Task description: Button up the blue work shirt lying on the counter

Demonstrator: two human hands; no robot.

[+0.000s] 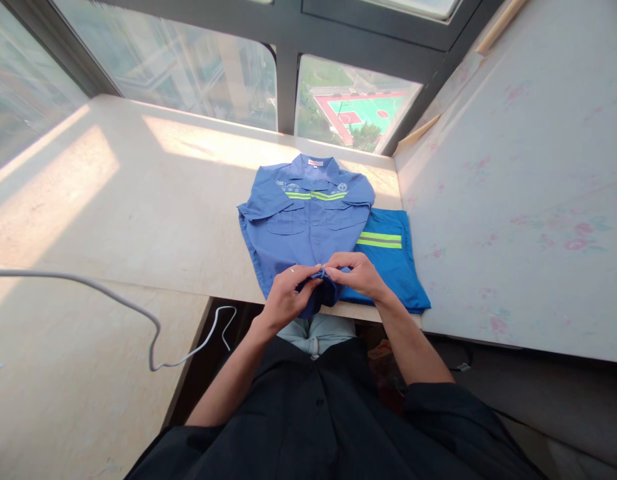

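A blue work shirt [308, 230] lies face up on the ledge, its collar toward the window and a yellow-green stripe across the chest. My left hand [289, 291] pinches the front placket near the lower hem. Right beside it, my right hand [356, 273] grips the same edge between thumb and fingers. The fingertips of both hands nearly meet there, and what lies between them, perhaps a button, is too small to tell. Below the hands the hem hangs in a dark fold over the ledge's front edge.
A folded brighter blue garment [388, 267] with a reflective stripe lies partly under the shirt at the right. A grey cable [113, 301] crosses the left side. Windows [203, 80] border the back, and a flower-patterned wall [528, 200] rises at the right.
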